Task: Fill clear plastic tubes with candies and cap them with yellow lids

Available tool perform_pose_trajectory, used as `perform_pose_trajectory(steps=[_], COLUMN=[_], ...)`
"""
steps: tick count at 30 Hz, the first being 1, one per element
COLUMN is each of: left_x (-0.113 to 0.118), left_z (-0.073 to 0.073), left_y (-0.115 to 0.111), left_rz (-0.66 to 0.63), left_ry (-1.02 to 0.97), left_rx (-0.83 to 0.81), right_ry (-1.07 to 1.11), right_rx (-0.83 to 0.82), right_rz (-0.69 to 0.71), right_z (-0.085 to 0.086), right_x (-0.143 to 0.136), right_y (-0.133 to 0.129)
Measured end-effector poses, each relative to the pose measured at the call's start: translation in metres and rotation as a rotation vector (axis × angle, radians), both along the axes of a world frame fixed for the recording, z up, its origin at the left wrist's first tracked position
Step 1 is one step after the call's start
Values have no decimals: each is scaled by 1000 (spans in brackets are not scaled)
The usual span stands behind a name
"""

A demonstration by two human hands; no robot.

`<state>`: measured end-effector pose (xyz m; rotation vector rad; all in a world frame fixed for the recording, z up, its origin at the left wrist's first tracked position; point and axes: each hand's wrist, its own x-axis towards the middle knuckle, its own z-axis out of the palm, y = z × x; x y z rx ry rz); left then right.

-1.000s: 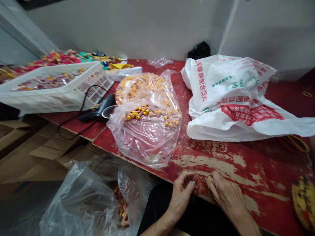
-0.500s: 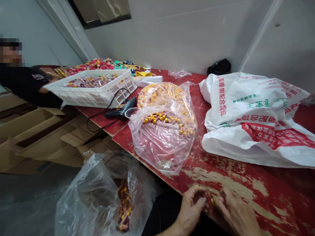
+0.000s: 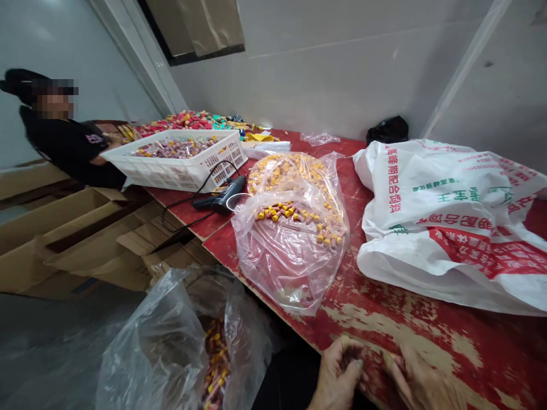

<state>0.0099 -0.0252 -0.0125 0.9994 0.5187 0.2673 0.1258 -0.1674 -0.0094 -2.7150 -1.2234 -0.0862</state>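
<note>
At the red table's near edge, my left hand (image 3: 339,373) has its fingers curled toward the thumb; what they hold, if anything, is hidden. Close beside it, my right hand (image 3: 421,378) is also closed, fingertips pressed together, and I cannot make out anything in them. Beyond both hands lies a clear plastic bag (image 3: 290,279) with many small yellow-capped, reddish pieces (image 3: 277,212) in it. Below the table edge on the left, another clear bag (image 3: 154,341) stands open around more pieces (image 3: 216,359) of the same kind.
A white printed sack (image 3: 427,228) covers the table's right side. A black heat-gun-like tool (image 3: 224,196) with a cord lies beside a white crate (image 3: 179,171) of small wrapped pieces. A person in black (image 3: 72,142) sits behind open cardboard boxes (image 3: 81,228).
The view has shifted, so most things appear a little lower and farther right. Both hands stay close together; a yellow bit seen earlier at the right fingertips no longer shows.
</note>
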Motion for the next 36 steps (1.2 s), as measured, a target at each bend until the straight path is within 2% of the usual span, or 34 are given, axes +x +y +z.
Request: perform_pose_trajectory(steps=[5, 10, 11, 15, 16, 20, 25, 29, 33, 36], left_x=[-2, -3, -3, -4, -4, -4, -4, -4, -5, -5], left_z=[-16, -22, -22, -24, -24, -23, -21, -22, -24, -24], left_y=[0, 2, 2, 2, 2, 2, 3, 2, 2, 2], left_rz=[-24, -58, -61, -57, -56, -59, -67, -58, -64, -70], left_ry=[-60, -73, -77, -91, -95, -100, -97, -80, -98, -121], left_rx=[14, 29, 33, 46, 42, 30, 33, 48, 54, 58], right_ry=[47, 35, 34, 120, 125, 36, 64, -67, -113, 7], right_rx=[4, 1, 7, 58, 61, 17, 39, 35, 27, 5], right_rz=[-30, -340, -352, -110, -88, -259, -92, -228, -138, -164], right_z=[-5, 7, 8, 4, 3, 5, 4, 7, 11, 10], right_x=[5, 24, 25, 19, 17, 17, 16, 15, 12, 19], right_y=[0, 0, 1, 7, 8, 10, 15, 19, 20, 7])
